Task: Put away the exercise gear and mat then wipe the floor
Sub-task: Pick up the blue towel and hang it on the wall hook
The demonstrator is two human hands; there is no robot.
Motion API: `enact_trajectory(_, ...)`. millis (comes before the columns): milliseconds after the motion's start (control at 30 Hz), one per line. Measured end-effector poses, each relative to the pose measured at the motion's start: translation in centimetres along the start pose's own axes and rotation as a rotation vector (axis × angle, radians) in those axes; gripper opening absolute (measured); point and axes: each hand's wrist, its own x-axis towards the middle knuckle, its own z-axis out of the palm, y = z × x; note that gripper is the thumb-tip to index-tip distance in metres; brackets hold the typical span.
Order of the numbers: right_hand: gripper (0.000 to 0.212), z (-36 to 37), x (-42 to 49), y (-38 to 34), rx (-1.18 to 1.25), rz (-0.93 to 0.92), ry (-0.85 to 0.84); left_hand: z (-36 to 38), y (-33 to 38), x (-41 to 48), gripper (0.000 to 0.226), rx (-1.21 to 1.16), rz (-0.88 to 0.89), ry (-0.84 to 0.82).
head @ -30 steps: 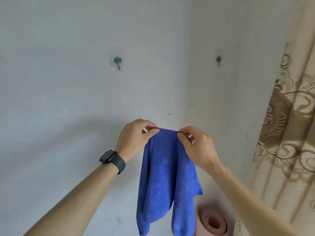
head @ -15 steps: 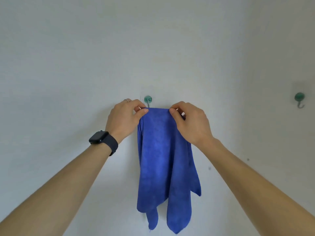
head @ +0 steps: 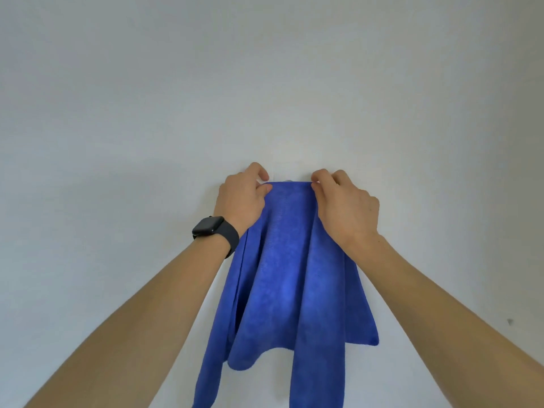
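A blue cloth hangs folded against the white wall, its top edge stretched flat between my hands. My left hand, a black watch on its wrist, pinches the top left corner. My right hand pinches the top right corner. Just above the middle of the top edge peeks a sliver of the wall hook; the rest of it is hidden behind the cloth. The cloth's lower ends run out of the bottom of the view.
The plain white wall fills the view. A small dark mark sits on it at the lower right.
My view has moved in closer to the left hook. Both hands have raised the cloth's top edge up over that hook, which now is almost covered. The second hook, the rolled mat and the curtain have left the view.
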Motion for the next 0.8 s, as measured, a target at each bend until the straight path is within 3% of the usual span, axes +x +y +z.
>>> enact_trajectory(133, 0.033, 0.9, -1.2, 0.3, -0.094, -0.057, 0.001, 0.9, -0.7, -1.6, 0.003, 0.149, 0.17, 0.012)
enact_trajectory(233, 0.04, 1.4, -2.0, 0.1, -0.152, -0.107, 0.029, 1.7, -1.6, -2.4, 0.01, 0.274, 0.303, 0.026)
enact_trajectory(467, 0.049, 3.8, -5.1, 0.3, -0.014, -0.148, 0.01, 3.7, -2.5, -4.6, 0.016, -0.081, 0.104, -0.034)
enact_trajectory(633, 0.043, 4.9, -6.7, -0.6, 0.271, 0.001, -0.077, 4.7, -1.9, -7.9, 0.024, -0.401, -0.037, -0.042)
enact_trajectory(800, 0.048, 5.3, -10.0, -1.6, 0.315, 0.057, -0.089, 4.5, -2.1, -10.3, 0.033, -0.318, -0.033, -0.084)
